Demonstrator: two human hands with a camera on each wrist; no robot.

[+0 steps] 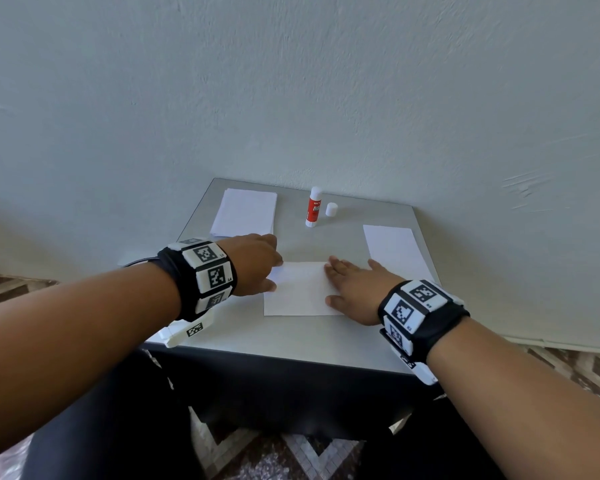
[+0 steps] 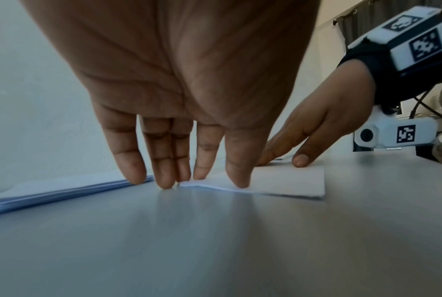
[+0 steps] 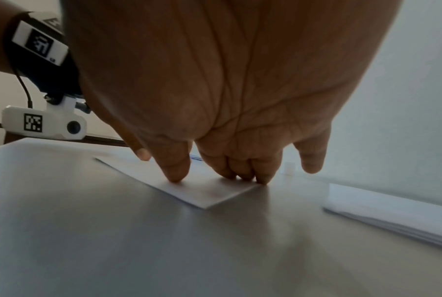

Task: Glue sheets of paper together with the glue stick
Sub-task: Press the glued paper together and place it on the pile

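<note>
A white sheet lies at the middle of the grey table. My left hand touches the sheet's left edge with straight fingers, and its thumb presses the paper, whose edge rises slightly there. My right hand lies flat on the sheet's right side, fingertips pressing the paper. The red-and-white glue stick stands upright at the back, its white cap beside it. Neither hand holds anything.
A stack of white paper lies at the table's back left, just behind my left hand. More white paper lies at the right edge. A wall stands directly behind the table. Patterned floor shows below.
</note>
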